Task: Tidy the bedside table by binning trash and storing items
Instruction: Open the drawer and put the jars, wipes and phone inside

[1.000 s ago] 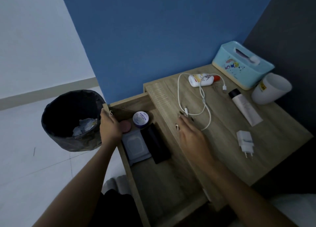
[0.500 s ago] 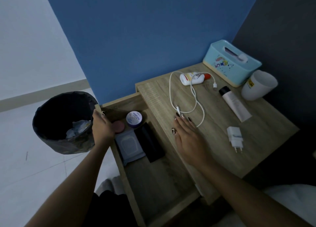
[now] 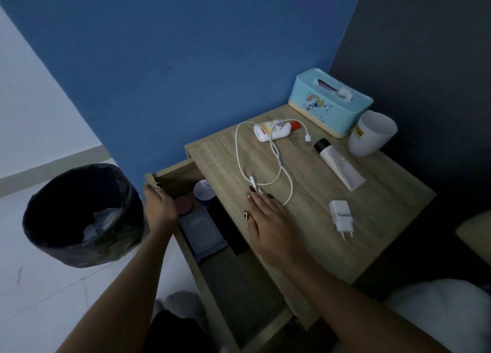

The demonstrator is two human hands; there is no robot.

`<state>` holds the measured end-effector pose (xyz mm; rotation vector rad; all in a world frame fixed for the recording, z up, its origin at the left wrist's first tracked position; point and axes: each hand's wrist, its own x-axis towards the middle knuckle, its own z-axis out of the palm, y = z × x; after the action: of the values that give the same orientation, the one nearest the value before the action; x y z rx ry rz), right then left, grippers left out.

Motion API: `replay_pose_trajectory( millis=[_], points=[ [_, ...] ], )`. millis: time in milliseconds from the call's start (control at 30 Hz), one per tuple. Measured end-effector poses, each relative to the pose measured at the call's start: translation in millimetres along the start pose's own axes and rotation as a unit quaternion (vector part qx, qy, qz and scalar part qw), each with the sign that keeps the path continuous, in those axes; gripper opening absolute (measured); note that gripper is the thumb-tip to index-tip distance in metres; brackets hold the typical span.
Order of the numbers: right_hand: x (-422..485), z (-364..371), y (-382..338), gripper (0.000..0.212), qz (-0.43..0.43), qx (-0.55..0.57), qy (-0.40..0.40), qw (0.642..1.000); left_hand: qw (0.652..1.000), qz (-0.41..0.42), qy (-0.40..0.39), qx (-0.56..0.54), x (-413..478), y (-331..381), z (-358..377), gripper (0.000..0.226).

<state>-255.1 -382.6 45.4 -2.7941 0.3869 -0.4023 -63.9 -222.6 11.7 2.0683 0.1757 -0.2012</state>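
Observation:
My left hand (image 3: 159,206) curls over the front edge of the open wooden drawer (image 3: 239,294). Inside lie a small purple-lidded jar (image 3: 202,190), partly under the tabletop, a pink round thing (image 3: 186,203), a grey pouch (image 3: 204,230) and a black flat item (image 3: 225,227). My right hand (image 3: 268,219) rests flat on the bedside table (image 3: 377,206), fingers spread, fingertips touching one plug of the white cable (image 3: 276,156). A white charger plug (image 3: 341,215), a white tube with a black cap (image 3: 337,164) and a red-capped lotion bottle (image 3: 273,129) lie on top.
A black-lined bin (image 3: 79,214) with crumpled trash stands on the floor left of the drawer. A light-blue tissue box (image 3: 326,105) and a white cup (image 3: 372,134) stand at the table's back right corner. A blue wall rises behind.
The drawer has slid a little under the tabletop with my left hand on its edge; the jar is now partly covered. My right hand stays by the cable end.

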Motion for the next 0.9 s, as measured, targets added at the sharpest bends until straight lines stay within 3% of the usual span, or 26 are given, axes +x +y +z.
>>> replay_pose_trajectory(
  millis=[133,400,700,833,900],
  points=[
    [-1,1,1,0.048,0.000,0.008,0.007,1.000,0.998,0.016,-0.018,-0.053,-7,17,27,0.047],
    [0,2,3,0.047,-0.009,0.023,0.013,1.000,0.988,-0.021,-0.096,-0.122,-6,49,76,0.084],
    [0,5,5,0.049,-0.005,0.022,0.008,1.000,0.988,-0.008,-0.105,-0.111,2,52,89,0.061],
    [-1,1,1,0.050,0.000,0.036,0.028,0.999,0.991,-0.003,-0.103,-0.087,2,53,90,0.061],
    [-3,-5,1,0.053,0.044,0.035,0.058,0.997,0.991,-0.003,-0.122,-0.050,-1,56,85,0.066]
  ],
)
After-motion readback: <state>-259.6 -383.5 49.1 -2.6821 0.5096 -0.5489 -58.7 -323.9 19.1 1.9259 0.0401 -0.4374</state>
